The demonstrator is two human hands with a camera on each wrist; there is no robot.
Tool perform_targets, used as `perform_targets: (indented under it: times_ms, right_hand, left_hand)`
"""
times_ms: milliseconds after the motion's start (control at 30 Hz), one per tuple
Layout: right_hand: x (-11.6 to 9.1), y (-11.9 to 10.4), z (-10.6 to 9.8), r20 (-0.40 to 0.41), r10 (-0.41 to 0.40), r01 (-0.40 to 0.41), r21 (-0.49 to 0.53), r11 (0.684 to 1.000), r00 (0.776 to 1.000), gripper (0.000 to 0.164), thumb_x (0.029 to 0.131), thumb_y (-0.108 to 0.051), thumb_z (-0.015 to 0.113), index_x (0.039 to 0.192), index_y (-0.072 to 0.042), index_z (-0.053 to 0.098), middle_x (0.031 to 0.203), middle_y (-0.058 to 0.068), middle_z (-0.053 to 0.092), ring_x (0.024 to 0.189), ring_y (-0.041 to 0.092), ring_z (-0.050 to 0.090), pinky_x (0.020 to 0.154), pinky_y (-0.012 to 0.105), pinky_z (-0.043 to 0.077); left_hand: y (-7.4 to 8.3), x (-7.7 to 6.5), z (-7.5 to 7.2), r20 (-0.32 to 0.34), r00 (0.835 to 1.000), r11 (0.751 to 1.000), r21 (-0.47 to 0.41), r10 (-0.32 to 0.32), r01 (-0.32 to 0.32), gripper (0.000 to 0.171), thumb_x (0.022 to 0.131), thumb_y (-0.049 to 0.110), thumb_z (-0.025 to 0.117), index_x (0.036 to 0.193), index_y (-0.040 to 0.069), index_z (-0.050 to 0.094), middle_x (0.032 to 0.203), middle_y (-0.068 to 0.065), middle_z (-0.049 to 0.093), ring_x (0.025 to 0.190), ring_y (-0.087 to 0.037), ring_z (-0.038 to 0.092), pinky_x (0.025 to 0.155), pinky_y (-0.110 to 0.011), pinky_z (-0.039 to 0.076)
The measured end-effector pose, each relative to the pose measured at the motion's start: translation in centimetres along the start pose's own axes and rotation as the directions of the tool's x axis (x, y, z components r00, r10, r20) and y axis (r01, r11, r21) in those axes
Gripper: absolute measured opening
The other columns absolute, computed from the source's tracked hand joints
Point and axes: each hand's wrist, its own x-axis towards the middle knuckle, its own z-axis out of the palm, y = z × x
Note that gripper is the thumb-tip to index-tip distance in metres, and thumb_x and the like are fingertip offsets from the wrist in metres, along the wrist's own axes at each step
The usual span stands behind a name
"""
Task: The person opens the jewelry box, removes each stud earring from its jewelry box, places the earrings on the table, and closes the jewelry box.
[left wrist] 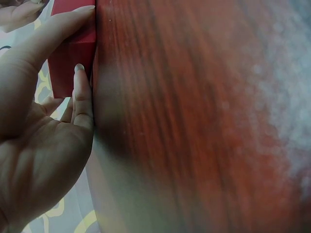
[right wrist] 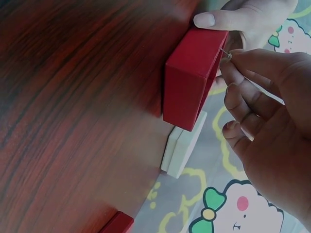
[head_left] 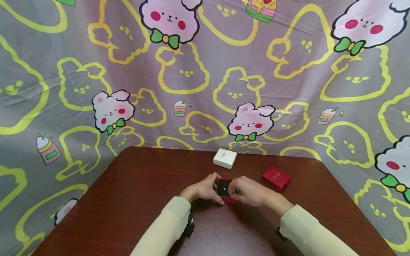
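A small red box (head_left: 230, 200) stands uncovered on the table, its black insert (head_left: 221, 192) facing up. On the insert lies a tiny silvery star-shaped piece (head_left: 224, 188). My left hand (head_left: 205, 188) grips the box from the left, thumb along the near wall and fingers at the side and behind. Over the box's right part is my right hand (head_left: 248, 192). In the right wrist view its thumb and index finger pinch a small stud earring (right wrist: 229, 56), whose thin pin points toward the box opening. The right hand hides part of the insert in the head view.
A red lid (head_left: 276, 177) with gold lettering lies to the right of the hands. Behind the box is a closed white box (head_left: 225, 158). The brown table (head_left: 144, 185) ends at a patterned cloth (head_left: 198, 121) at the back and sides.
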Motion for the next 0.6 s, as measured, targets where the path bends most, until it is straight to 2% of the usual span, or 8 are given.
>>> perform_targets:
  times_ms: [333,600]
  right_hand:
    - [-0.02,-0.39,0.01,0.036,0.007,-0.009,0.059,0.998,0.999,0.007,0.091,-0.006,0.076,0.089,-0.012,0.073,0.082,-0.01,0.062,0.077,0.007,0.058,0.072,0.025,0.052]
    - [0.0,-0.61,0.38,0.055,-0.033,0.028,0.094,0.995,0.998,0.005,0.092,-0.005,0.075,0.091,-0.011,0.074,0.079,-0.011,0.063,0.07,0.003,0.056,0.067,0.022,0.052]
  left_hand:
    - [-0.07,0.11,-0.1,0.0,1.0,1.0,0.001,0.002,-0.002,0.077,0.07,0.009,0.094,0.127,0.003,0.043,0.12,-0.013,0.047,0.103,-0.018,0.052,0.092,-0.035,0.045]
    - [-0.09,0.0,-0.1,0.006,1.0,1.0,-0.006,0.015,-0.015,0.078,0.069,0.008,0.094,0.128,0.001,0.043,0.121,-0.016,0.047,0.102,-0.018,0.053,0.09,-0.033,0.046]
